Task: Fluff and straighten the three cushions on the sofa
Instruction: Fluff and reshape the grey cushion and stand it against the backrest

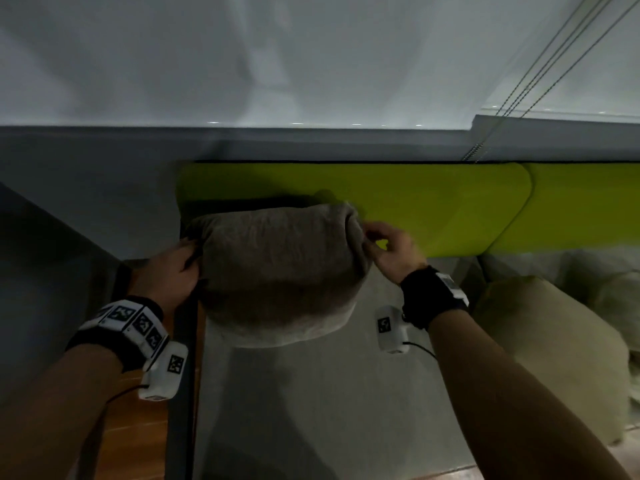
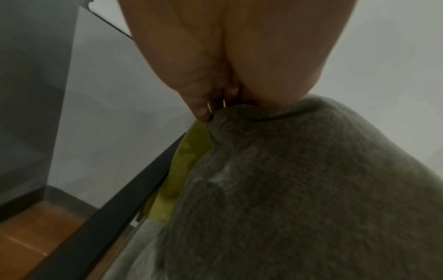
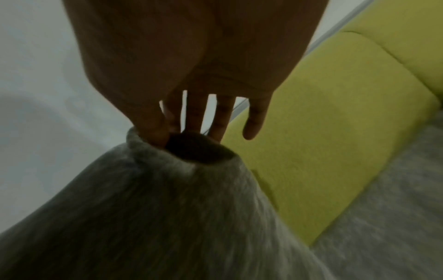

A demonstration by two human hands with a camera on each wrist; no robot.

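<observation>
A grey fuzzy cushion (image 1: 280, 271) leans on the sofa's lime-green backrest (image 1: 433, 206) at the left end of the grey seat (image 1: 311, 403). My left hand (image 1: 173, 271) grips its upper left corner (image 2: 227, 117). My right hand (image 1: 388, 251) pinches the upper right corner (image 3: 167, 151) between thumb and fingers; the other fingers (image 3: 254, 121) stay spread. A pale cushion (image 1: 554, 355) lies on the seat at the right, and another light one (image 1: 595, 282) sits behind it, partly hidden.
A grey wall (image 1: 311, 64) rises behind the sofa, with thin cords (image 1: 540, 81) hanging at the upper right. The sofa's dark frame edge (image 1: 180, 393) runs down the left, with wooden floor (image 1: 131, 438) beside it.
</observation>
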